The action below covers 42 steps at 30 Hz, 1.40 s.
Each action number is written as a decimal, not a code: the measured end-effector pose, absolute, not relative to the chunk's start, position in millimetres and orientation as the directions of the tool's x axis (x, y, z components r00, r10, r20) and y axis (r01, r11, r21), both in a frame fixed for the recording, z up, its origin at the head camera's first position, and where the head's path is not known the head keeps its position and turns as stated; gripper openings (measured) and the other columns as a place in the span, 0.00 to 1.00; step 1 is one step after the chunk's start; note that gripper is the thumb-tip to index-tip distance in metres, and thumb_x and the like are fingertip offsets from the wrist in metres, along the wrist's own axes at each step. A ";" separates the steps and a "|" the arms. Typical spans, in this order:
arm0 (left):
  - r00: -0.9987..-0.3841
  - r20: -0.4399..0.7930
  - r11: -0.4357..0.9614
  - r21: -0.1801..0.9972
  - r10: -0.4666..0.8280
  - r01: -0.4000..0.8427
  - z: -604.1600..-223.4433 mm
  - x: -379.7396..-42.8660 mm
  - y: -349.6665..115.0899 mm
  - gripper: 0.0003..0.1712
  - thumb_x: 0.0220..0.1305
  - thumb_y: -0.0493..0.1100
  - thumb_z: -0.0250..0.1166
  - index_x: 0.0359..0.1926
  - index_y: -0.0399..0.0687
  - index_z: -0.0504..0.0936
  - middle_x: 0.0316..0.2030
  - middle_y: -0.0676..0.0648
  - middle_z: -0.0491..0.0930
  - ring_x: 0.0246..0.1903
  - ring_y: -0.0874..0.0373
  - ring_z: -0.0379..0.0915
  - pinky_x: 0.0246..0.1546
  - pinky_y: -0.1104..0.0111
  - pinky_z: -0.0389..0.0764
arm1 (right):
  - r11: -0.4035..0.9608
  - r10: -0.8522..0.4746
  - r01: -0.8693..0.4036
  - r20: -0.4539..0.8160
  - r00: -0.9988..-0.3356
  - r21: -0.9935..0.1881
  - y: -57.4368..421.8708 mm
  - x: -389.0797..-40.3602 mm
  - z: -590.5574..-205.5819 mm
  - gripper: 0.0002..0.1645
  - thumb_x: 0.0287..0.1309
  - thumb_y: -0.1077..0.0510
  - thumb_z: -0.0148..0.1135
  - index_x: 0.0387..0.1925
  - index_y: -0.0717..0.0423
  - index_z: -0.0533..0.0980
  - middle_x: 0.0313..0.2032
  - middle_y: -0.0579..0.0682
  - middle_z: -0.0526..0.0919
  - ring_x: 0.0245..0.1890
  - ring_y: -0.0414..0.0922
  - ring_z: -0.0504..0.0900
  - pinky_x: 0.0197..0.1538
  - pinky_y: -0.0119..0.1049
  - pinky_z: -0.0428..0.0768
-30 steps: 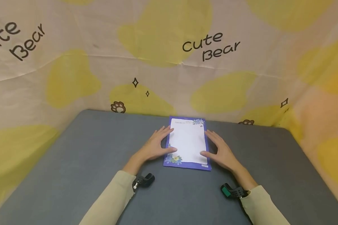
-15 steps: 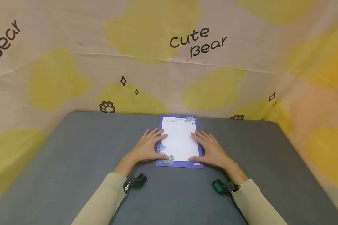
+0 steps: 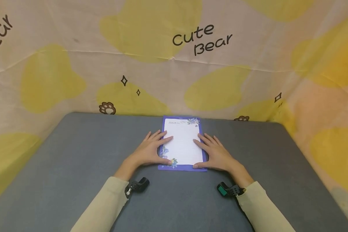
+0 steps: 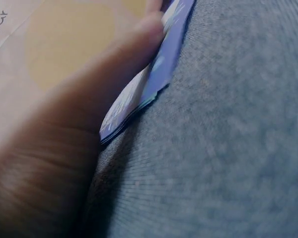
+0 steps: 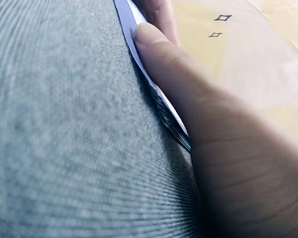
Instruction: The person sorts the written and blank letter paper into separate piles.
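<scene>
The purple-bordered paper pad (image 3: 182, 145) is laid flat on the grey table (image 3: 92, 174), with the printed cloth (image 3: 150, 42) hung just behind the pad. The step in hand is judged to be a steadying of the pad from both its sides. For this, a light, even pressure is best given left and right, so that the pad is not skewed; the thin layers seen beside the right thumb could be splayed by an uneven push. The left hand (image 3: 149, 150) is spread at the pad's left edge, its thumb rested on the near-left corner and its fingertips laid over the border. The right hand (image 3: 218, 155) is held as its mirror, likewise spread, with its thumb on the pad's near-right border. Nothing is seen to be pinched by either; how firmly the pad is pressed cannot be told. Both forearms are slanted inward toward the pad from its near side
</scene>
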<state>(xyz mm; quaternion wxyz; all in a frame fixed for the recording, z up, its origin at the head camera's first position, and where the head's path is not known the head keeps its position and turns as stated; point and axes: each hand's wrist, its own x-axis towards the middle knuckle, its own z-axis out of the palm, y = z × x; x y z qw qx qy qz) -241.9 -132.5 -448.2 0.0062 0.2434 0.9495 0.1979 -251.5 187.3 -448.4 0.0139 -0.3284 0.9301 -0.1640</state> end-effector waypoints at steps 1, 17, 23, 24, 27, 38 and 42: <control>-0.878 0.078 0.803 0.374 0.472 0.465 -447.5 -241.8 -132.4 0.61 0.42 0.78 0.72 0.76 0.66 0.63 0.80 0.48 0.55 0.81 0.41 0.42 0.79 0.40 0.38 | 0.731 -0.616 -0.606 0.076 -0.784 -0.314 187.6 -251.7 -448.4 0.63 0.46 0.24 0.69 0.78 0.43 0.58 0.80 0.53 0.53 0.81 0.61 0.48 0.78 0.68 0.44; -0.869 0.017 0.811 0.350 0.494 0.468 -440.5 -244.1 -128.4 0.61 0.43 0.80 0.70 0.77 0.68 0.60 0.81 0.51 0.49 0.81 0.42 0.36 0.79 0.40 0.33 | 0.745 -0.598 -0.578 0.048 -0.800 -0.333 191.6 -254.2 -445.9 0.61 0.48 0.24 0.68 0.79 0.39 0.57 0.81 0.49 0.52 0.82 0.58 0.46 0.79 0.67 0.42; -0.865 0.042 0.799 0.364 0.500 0.479 -440.2 -247.8 -127.3 0.56 0.47 0.77 0.70 0.76 0.68 0.64 0.80 0.52 0.52 0.81 0.43 0.38 0.79 0.39 0.35 | 0.746 -0.577 -0.563 0.076 -0.813 -0.356 195.2 -255.2 -446.4 0.56 0.51 0.27 0.68 0.77 0.37 0.60 0.80 0.47 0.55 0.82 0.56 0.48 0.79 0.66 0.41; -0.868 0.050 0.796 0.377 0.494 0.475 -440.5 -248.2 -127.3 0.54 0.48 0.76 0.71 0.75 0.68 0.66 0.80 0.52 0.53 0.81 0.43 0.39 0.79 0.40 0.35 | 0.746 -0.570 -0.558 0.086 -0.817 -0.364 195.4 -255.4 -447.0 0.54 0.52 0.28 0.68 0.77 0.37 0.61 0.80 0.47 0.56 0.81 0.56 0.49 0.79 0.65 0.42; -0.880 0.083 0.777 0.435 0.468 0.454 -441.0 -248.4 -127.4 0.47 0.51 0.72 0.72 0.71 0.66 0.72 0.77 0.53 0.60 0.81 0.44 0.44 0.79 0.41 0.36 | 0.746 -0.545 -0.543 0.114 -0.830 -0.387 195.3 -254.9 -449.3 0.50 0.52 0.29 0.68 0.74 0.37 0.66 0.78 0.48 0.60 0.81 0.56 0.52 0.80 0.64 0.43; -0.912 0.190 0.693 0.599 0.363 0.401 -446.7 -246.7 -132.3 0.32 0.56 0.62 0.74 0.62 0.63 0.83 0.68 0.52 0.75 0.78 0.45 0.55 0.80 0.42 0.41 | 0.607 -0.324 -0.424 0.278 -0.904 -0.671 187.1 -252.0 -448.8 0.27 0.70 0.45 0.58 0.65 0.49 0.76 0.69 0.57 0.73 0.71 0.59 0.69 0.71 0.65 0.64; -0.901 0.250 0.619 0.659 0.355 0.428 -449.1 -245.4 -130.4 0.33 0.56 0.56 0.76 0.63 0.60 0.82 0.67 0.52 0.77 0.78 0.45 0.55 0.79 0.41 0.42 | 0.534 -0.163 -0.326 0.282 -0.945 -0.781 185.0 -251.8 -447.1 0.26 0.75 0.46 0.51 0.68 0.48 0.73 0.59 0.59 0.82 0.60 0.56 0.79 0.63 0.58 0.75</control>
